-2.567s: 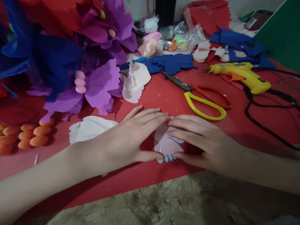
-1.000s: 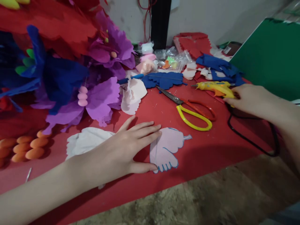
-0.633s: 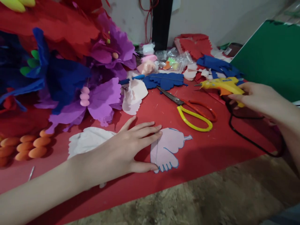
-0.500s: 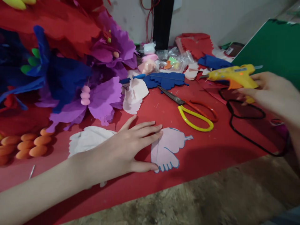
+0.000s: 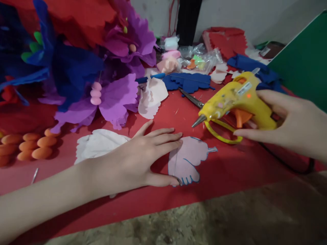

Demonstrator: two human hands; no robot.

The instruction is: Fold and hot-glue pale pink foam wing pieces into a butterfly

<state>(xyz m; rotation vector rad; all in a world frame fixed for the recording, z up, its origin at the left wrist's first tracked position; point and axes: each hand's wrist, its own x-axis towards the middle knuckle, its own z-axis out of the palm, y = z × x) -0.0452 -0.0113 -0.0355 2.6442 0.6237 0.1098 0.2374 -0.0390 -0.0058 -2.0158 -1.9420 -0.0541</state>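
Glue gun (image 5: 231, 97) moved nearer, long axis seemingly tilted, nozzle (image 5: 199, 120) down-left

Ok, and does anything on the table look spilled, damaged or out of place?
Nothing looks spilled or broken. The white piece beside the left hand looks rumpled, unlike the flatter pink cutout, and a few tiny loose scraps litter the red table near the scissors.

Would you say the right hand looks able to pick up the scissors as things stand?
Probably not directly: the right hand is taken up with the yellow glue gun, which also hides part of the scissors in this view.
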